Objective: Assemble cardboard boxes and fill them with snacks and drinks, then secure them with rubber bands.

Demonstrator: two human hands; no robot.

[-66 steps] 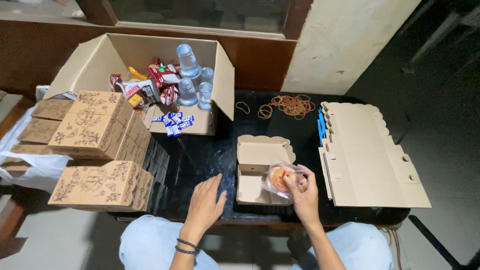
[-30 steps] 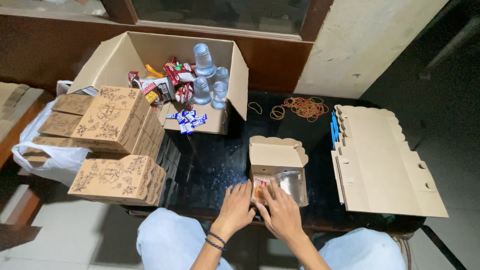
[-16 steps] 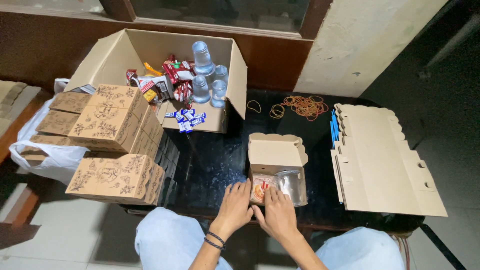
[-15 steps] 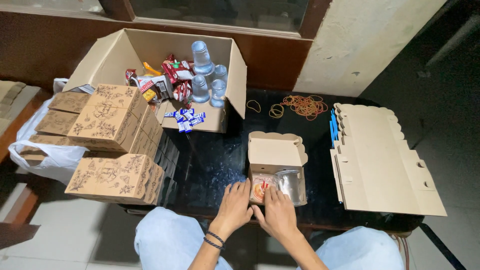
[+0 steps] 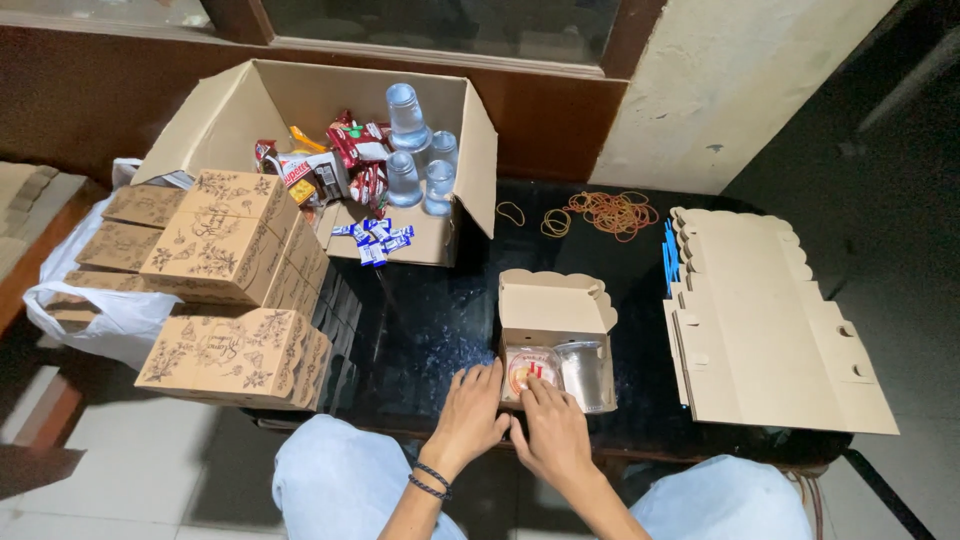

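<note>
small open snack box point(image 5: 556, 345): near table edge point(image 5: 700, 455), lid hinged on far side and raised away from the person, mouth facing up; long axis left-right. holds 1 round wrapped snack point(image 5: 530, 368) and 1 clear cup point(image 5: 585, 372). left hand point(image 5: 470, 410): flat, fingers spread, touching box's near-left corner, grasping nothing. right hand point(image 5: 553, 432): fingertips point(image 5: 528, 385) on the snack, not clenched. bare dark tabletop left of box; stack of flat box blanks point(image 5: 770, 320) to the right, near.

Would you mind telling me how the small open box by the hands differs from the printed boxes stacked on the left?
The small open box has its lid up, showing a wrapped snack and a clear cup; the stacked printed boxes are closed. The open box is plain on the faces that show; the stacked ones carry dark floral drawings. Both hands touch the open box; none touches the stack. All are brown cardboard.
</note>
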